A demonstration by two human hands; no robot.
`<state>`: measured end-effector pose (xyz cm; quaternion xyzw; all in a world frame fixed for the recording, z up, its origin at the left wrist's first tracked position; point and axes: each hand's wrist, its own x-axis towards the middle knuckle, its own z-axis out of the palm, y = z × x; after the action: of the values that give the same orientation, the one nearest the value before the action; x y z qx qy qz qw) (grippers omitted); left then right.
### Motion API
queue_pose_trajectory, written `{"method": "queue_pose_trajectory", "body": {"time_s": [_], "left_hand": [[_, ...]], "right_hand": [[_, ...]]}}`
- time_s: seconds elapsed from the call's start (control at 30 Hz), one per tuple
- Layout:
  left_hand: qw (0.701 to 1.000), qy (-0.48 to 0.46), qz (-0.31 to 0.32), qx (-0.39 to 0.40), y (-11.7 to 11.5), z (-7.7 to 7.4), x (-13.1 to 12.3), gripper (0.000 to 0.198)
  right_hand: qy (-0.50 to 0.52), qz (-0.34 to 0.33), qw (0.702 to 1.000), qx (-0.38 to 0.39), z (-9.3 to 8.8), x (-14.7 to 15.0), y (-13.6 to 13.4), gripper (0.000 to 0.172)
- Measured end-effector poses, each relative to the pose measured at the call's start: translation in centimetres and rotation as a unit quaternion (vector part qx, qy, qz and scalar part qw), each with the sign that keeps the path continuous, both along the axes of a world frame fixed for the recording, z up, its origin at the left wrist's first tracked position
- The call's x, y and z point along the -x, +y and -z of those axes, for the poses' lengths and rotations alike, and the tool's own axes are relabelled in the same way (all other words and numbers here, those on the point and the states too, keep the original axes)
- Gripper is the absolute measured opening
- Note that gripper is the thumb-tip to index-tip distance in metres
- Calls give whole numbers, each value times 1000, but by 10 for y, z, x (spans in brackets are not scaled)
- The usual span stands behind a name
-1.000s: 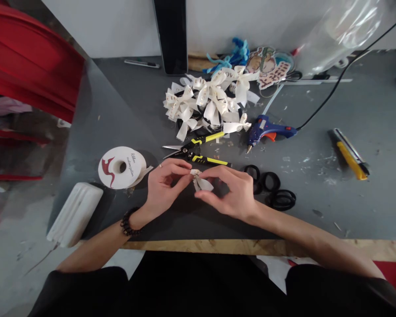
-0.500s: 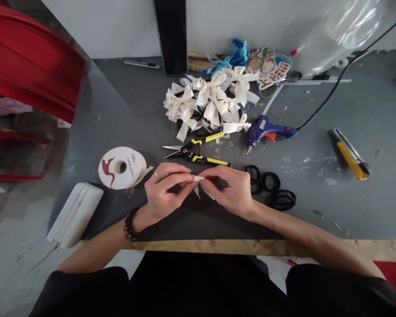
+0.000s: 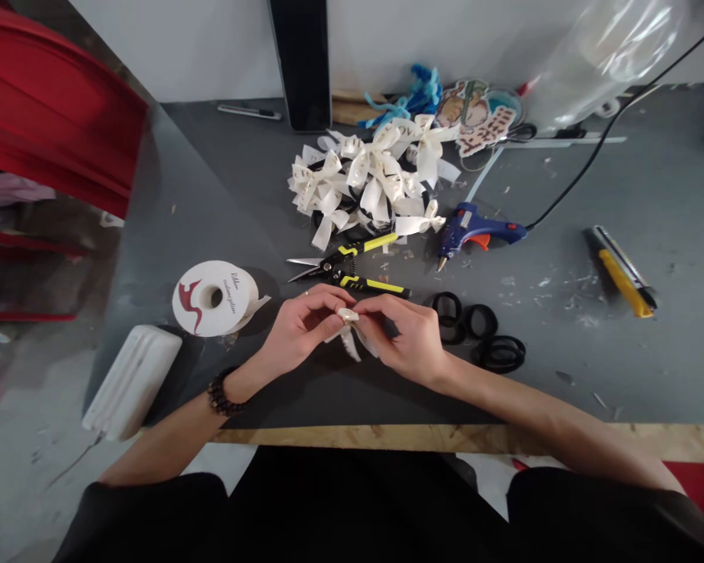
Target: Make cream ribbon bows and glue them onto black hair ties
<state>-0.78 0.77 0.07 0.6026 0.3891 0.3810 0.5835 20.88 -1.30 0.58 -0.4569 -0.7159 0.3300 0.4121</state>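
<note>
Between my two hands is a short white ribbon [image 3: 350,341], gathered at the top with its tails hanging down. My left hand [image 3: 300,327] pinches its left side, thumb against fingers. On the other side my right hand [image 3: 409,336] is closed on it too. Just beyond the fingers lie yellow-and-black snips [image 3: 352,266] with their blades apart. A white ribbon spool [image 3: 235,293] rests left of my left hand. To the right of my right hand are several black hair ties [image 3: 481,322]. Farther back is a heap of white ribbon bows [image 3: 375,176] on black bands.
A blue glue gun [image 3: 475,231] with a black cord [image 3: 587,168] lies at centre right. Beyond it rests a yellow utility knife [image 3: 625,281]. A white box-like device [image 3: 132,383] sits at the left edge. A dark phone-like slab [image 3: 305,70] leans against the back wall.
My left hand has turned and its fingers have shifted on the ribbon. The gathered top and hanging tails now show more. My right hand stays nearly in place.
</note>
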Motion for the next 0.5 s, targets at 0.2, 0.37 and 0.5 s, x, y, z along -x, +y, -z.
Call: {"method": "queue_pose_trajectory", "body": {"time_s": [0.2,0.37,0.5], "left_hand": [[1000,-4,-20,-19,-4,1,-3,19],[999,-3,-49,-6,-4,4,-3,17],[998,-45,-36,26,-2,4,-2,12]], "right_hand": [[-2,41,999,-8,-1,2,-1,7],[-12,30,999,-5,-2,3,-1,9],[-7,16,1000,-22,2,2,-1,9]]}}
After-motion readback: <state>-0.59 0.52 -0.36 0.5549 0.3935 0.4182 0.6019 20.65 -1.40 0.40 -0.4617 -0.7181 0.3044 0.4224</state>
